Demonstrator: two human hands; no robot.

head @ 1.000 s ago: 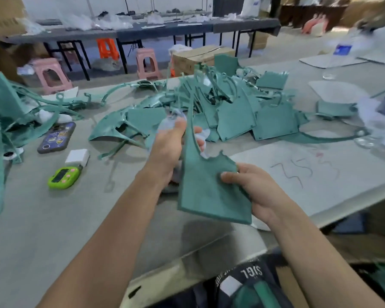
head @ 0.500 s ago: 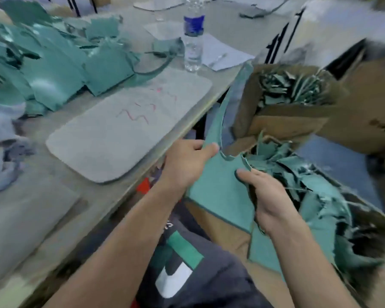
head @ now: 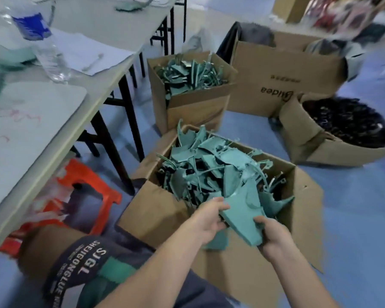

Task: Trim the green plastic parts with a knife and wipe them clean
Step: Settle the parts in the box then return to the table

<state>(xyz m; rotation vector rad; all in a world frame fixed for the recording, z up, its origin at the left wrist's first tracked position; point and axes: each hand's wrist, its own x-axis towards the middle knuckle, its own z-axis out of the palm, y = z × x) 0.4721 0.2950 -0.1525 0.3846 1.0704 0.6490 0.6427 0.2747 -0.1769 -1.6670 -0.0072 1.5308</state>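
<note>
One green plastic part is held between both hands over the near edge of the nearest cardboard box. The left hand is curled round the part's left edge, thumb on top. The right hand is clamped on its lower right end; the fingers underneath are hidden by the part. The part's far tip is lost against the heap of green parts filling that box; the heap is too tangled to be counted.

Four boxes are counted on the floor: two with green parts, the second box standing behind the first, one printed box whose contents are blurred, and one box of dark pieces, cut off at the right edge.

One water bottle is seen near the right edge of the table, motion-blurred. One orange stool is partly hidden beneath the table.
</note>
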